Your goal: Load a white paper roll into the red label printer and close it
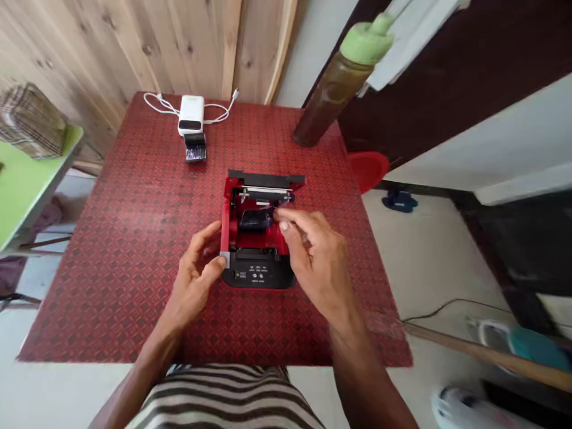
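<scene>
A small red and black receipt printer [254, 238] sits in the middle of the red patterned table [134, 238], its lid open toward the far side. My left hand [199, 268] grips the printer's left side, thumb on a grey corner. My right hand [313, 256] rests over the printer's right side, fingers curled, fingertips reaching into the open paper bay. Whether those fingers hold anything is hidden.
A white power bank with a white cable [190, 114] and a small dark object [195, 147] lie at the table's far edge. A tall brown bottle with a green cap [339, 83] stands at the far right corner. A green table [27, 179] stands left.
</scene>
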Demonstrator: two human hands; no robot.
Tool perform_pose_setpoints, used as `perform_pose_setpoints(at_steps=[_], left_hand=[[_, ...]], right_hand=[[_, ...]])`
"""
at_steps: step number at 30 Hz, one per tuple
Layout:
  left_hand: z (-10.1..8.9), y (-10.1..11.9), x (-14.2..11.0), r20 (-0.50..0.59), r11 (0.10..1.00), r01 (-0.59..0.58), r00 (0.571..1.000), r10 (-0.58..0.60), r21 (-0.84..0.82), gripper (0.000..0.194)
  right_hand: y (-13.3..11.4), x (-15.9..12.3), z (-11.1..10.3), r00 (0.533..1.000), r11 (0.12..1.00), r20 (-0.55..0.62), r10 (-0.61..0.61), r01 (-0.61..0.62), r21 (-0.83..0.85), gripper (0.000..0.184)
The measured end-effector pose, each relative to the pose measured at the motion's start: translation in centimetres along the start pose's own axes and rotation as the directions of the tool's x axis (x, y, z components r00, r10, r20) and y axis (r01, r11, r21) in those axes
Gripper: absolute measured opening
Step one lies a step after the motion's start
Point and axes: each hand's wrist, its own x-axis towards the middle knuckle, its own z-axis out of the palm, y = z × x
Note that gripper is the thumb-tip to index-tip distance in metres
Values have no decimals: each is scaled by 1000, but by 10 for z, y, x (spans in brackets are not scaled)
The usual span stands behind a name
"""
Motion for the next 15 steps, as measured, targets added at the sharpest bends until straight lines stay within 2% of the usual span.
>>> perform_pose_setpoints(at_steps=[3,6,8,10,13,15], left_hand=[[-1,1,1,1,1000,12,1000,-12,-10,54],[-1,-1,2,0,1000,13,1000,-13,-27,54],[-2,-3,3,5,999,6,1000,-6,-40,54],[-2,-5,4,9,999,4,1000,-4,-52,54],[-2,-5,4,6,999,12,1000,-11,-52,55],[-2,-4,3,8,998,24,1000,-24,-52,55]], right_hand=[[-5,5,-5,992,985,119,49,-68,162,31],[-7,13,-9,966,977,250,60,-108,185,32],[-9,22,-8,942,996,333,44,-67,59,26],[-14,33,-3,893,987,445,59,14,-159,16],[-25,50,10,774,876,606,185,150,-459,20],[-33,59,19,704,799,667,246,242,-551,22]])
